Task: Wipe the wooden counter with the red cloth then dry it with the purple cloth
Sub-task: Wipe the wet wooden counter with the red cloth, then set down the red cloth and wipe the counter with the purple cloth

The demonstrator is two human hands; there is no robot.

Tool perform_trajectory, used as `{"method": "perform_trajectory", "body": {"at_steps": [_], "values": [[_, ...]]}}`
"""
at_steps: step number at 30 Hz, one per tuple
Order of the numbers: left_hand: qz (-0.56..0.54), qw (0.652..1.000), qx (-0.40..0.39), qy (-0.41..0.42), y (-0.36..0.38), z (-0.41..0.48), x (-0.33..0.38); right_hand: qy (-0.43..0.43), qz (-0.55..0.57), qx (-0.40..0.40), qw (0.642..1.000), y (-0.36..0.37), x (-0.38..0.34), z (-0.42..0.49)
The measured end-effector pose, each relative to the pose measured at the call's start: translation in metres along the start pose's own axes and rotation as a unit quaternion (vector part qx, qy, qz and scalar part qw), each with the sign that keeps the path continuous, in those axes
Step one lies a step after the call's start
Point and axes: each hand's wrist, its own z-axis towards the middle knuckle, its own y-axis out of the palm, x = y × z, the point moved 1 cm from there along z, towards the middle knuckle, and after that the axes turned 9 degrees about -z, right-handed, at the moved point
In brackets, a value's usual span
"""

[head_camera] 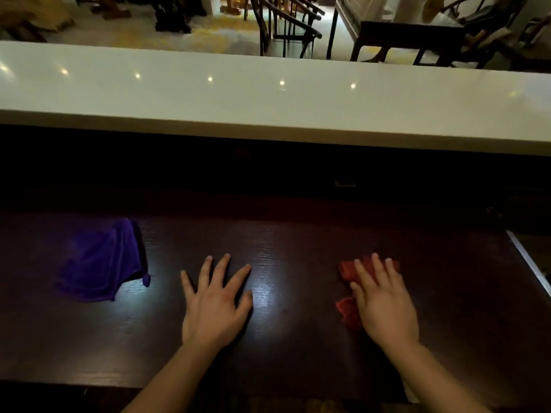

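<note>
Red cloth (351, 271) under flat right hand (384, 305).

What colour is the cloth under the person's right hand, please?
Red; the red cloth shows under the right hand in the head view.

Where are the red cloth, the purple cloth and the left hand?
red cloth (347, 271): head view, upper left corner showing beside the right hand (384, 305).
purple cloth (101, 260): head view, middle of the fabric.
left hand (213, 305): head view, back of the hand, flat on the wood.
</note>
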Motion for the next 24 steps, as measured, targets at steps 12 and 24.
{"method": "perform_trajectory", "body": {"at_steps": [12,24], "values": [[-0.1,0.99,0.049,0.087,-0.083,-0.033,-0.11,-0.211,0.168,0.016,0.963,-0.034,-0.228,0.045],[-0.039,0.997,0.061,-0.025,-0.103,-0.039,-0.209,-0.219,0.117,0.012,0.969,-0.059,-0.36,0.139]]}}
